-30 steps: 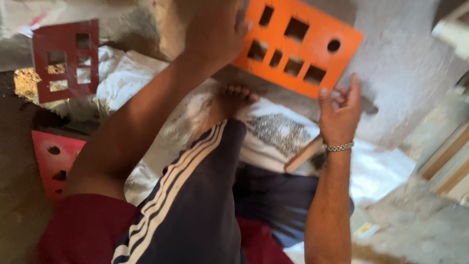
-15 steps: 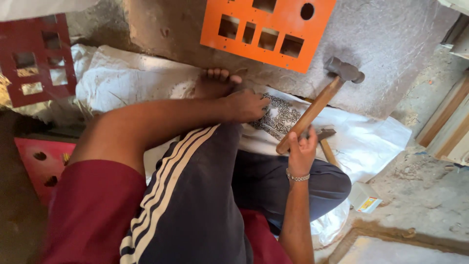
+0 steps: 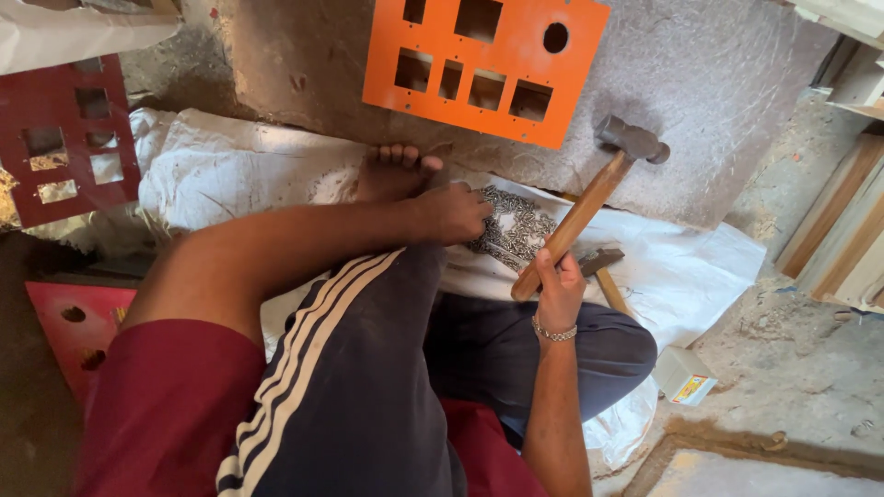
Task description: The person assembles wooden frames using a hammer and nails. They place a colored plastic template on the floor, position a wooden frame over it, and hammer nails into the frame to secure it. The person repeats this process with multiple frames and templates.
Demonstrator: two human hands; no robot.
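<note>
right hand (image 3: 559, 293): fist closed round the lower end of a wooden-handled hammer (image 3: 589, 204), head raised toward 1 o'clock, just off the orange plate's lower edge
left hand (image 3: 453, 212): fingers curled down into the pile of small nails (image 3: 512, 226), pinching; whether one is already picked up, can't tell
nails: on the white sack (image 3: 221, 166) at centre, just beside the bare foot (image 3: 396, 171)
orange plate (image 3: 483, 63): cut-out panel at 12 o'clock, lying flat on the stone slab (image 3: 718, 83)
how to do well: judgement — take one nail only, keep hammer clear of the fingers, grip low for swing
second hammer (image 3: 603, 269): mostly hidden behind right hand
hidden: left fingertips buried in nails; plate top cut off by frame
red plates (image 3: 64, 138): 9 o'clock, partly cut off
small box (image 3: 682, 375): 4 o'clock, contents unclear
</note>
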